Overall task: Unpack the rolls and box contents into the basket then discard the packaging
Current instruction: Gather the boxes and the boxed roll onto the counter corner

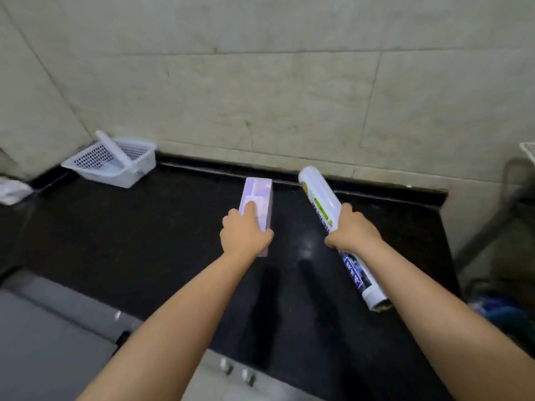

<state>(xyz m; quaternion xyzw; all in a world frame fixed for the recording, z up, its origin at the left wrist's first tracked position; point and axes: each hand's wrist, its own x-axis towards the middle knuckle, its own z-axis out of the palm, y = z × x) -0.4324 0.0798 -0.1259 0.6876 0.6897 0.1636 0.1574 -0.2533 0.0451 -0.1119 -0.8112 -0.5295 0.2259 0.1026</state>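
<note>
One pale lilac cardboard box (pixel 257 204), oblong, on the glossy black stone worktop (pixel 144 235); my left hand (pixel 244 233) wraps its near end. One long white plastic-wrapped roll (pixel 321 198), cylindrical, clenched mid-length in my right hand (pixel 354 230). One white perforated plastic basket (pixel 115 166) tilted in the far-left corner, well apart.

Glossy black stone countertop (pixel 173 241); perforated white plastic basket (pixel 111 163) at ten o'clock; shiny film-wrapped roll (pixel 321 198); matt lilac cardboard box (pixel 259 195).
</note>
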